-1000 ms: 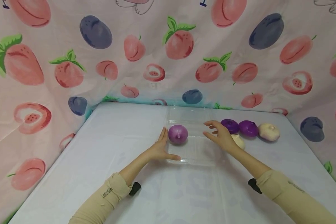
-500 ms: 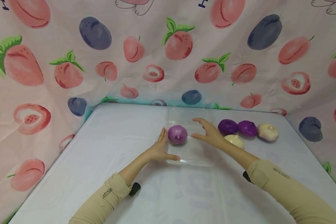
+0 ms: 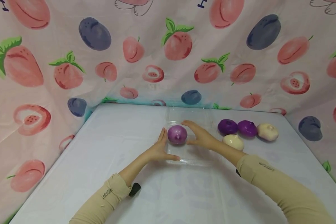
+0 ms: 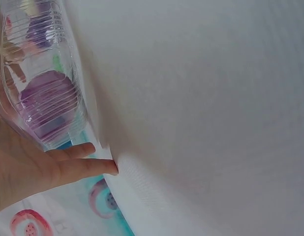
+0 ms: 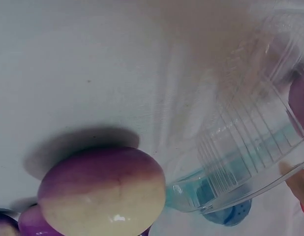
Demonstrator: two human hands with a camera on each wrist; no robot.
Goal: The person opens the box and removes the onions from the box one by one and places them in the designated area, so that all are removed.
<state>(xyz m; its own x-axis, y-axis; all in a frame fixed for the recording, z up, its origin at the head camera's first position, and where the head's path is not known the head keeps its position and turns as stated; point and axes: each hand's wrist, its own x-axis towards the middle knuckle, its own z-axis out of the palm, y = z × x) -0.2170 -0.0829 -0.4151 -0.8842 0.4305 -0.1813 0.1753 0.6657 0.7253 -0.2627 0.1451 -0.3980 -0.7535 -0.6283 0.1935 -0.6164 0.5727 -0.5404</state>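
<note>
A clear plastic container (image 3: 191,154) lies with its lid spread open toward the back of the table. Inside, at its left, sits a round light-purple bulb (image 3: 177,134), onion-like, with a pale tip. My left hand (image 3: 156,150) braces the container's left side with straight fingers, its thumb along the front rim. From the right, my right hand (image 3: 201,137) reaches over the container, fingers and thumb spread beside the bulb. I cannot tell whether they touch it. The left wrist view shows the bulb (image 4: 49,104) through the ribbed plastic wall.
Right of the container lie two dark-purple turnips (image 3: 247,128) and two pale ones (image 3: 267,132). The nearest (image 5: 103,191) is half purple, half cream in the right wrist view. A fruit-print cloth (image 3: 154,43) hangs behind the white table (image 3: 123,124).
My right hand has moved left from near the turnips to the light-purple bulb, its fingers staying spread. My left hand and the container have stayed in place.
</note>
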